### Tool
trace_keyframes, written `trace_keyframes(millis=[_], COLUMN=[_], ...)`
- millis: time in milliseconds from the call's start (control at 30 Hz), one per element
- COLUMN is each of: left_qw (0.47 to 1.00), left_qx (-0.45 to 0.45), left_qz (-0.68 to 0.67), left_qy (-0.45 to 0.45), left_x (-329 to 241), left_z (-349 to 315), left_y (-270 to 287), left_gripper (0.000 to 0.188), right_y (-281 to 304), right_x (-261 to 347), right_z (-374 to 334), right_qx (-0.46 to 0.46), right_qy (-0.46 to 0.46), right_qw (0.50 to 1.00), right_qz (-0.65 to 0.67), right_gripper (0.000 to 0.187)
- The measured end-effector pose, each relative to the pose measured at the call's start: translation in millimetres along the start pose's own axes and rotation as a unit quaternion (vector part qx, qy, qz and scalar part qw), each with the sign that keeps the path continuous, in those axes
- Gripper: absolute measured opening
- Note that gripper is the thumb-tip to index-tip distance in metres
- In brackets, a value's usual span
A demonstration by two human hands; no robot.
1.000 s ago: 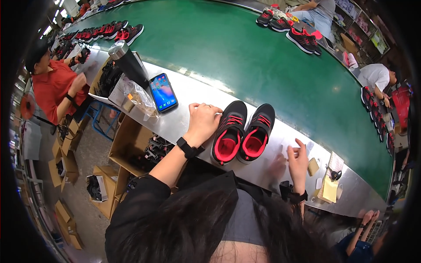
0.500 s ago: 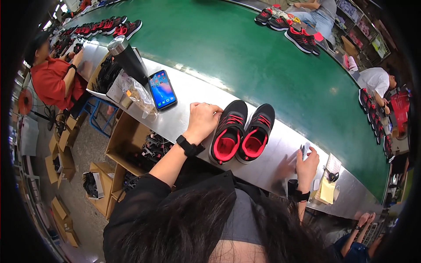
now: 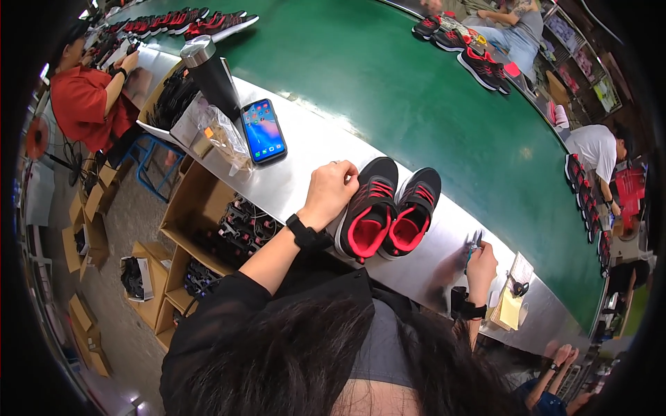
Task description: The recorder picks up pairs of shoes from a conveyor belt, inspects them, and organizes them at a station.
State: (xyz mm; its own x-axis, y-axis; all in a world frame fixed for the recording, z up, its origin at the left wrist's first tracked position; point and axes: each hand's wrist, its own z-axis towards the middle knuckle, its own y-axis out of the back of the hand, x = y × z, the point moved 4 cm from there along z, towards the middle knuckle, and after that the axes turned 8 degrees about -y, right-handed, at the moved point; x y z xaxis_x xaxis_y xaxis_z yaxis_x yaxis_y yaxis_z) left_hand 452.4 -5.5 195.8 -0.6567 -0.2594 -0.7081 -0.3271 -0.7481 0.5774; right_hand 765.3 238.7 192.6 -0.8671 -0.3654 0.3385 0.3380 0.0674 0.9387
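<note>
A pair of black sports shoes with red laces and red linings stands on the metal ledge in front of me, the left shoe (image 3: 366, 211) and right shoe (image 3: 412, 213) side by side, toes pointing away. My left hand (image 3: 330, 194) rests against the outer side of the left shoe, its fingers curled in and thumb and forefinger together; anything between them is too small to make out. To the right of the shoes, my right hand (image 3: 481, 269) is closed round small snips (image 3: 474, 245), their metal blades pointing away from me and a bit of blue handle showing.
A phone (image 3: 264, 132), steel-topped flask (image 3: 209, 75) and clear plastic bag (image 3: 227, 139) lie left on the ledge. Yellow paper (image 3: 511, 310) is at right. A green belt (image 3: 388, 90) runs beyond, with more shoes (image 3: 483, 69). Cartons (image 3: 198, 208) stand below left. Co-workers sit around.
My left fingers have curled in from lying stretched toward the shoe. The snips in my right hand now point up more plainly. At the far left, a shoe on the belt has shifted right.
</note>
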Motion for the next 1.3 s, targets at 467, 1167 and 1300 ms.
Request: trace_keyframes(millis=[467,1167,1300], left_qw=[0.995,0.99,0.991], left_qx=[-0.09,-0.109,-0.111], left_qz=[-0.01,0.018,0.02], left_qy=[-0.038,-0.088,-0.078], left_x=[-56,-72,-71], left_z=[-16,-23,-24], left_y=[33,38,37], left_gripper=[0.012,0.018,0.018], right_y=[44,23,24], right_x=[239,266,265], right_z=[-49,-70,-68], right_qx=[0.135,0.028,0.033], right_qy=[0.393,0.516,0.524], right_qw=[0.904,0.849,0.847], right_qz=[0.105,-0.112,-0.089], right_gripper=[0.023,0.015,0.015])
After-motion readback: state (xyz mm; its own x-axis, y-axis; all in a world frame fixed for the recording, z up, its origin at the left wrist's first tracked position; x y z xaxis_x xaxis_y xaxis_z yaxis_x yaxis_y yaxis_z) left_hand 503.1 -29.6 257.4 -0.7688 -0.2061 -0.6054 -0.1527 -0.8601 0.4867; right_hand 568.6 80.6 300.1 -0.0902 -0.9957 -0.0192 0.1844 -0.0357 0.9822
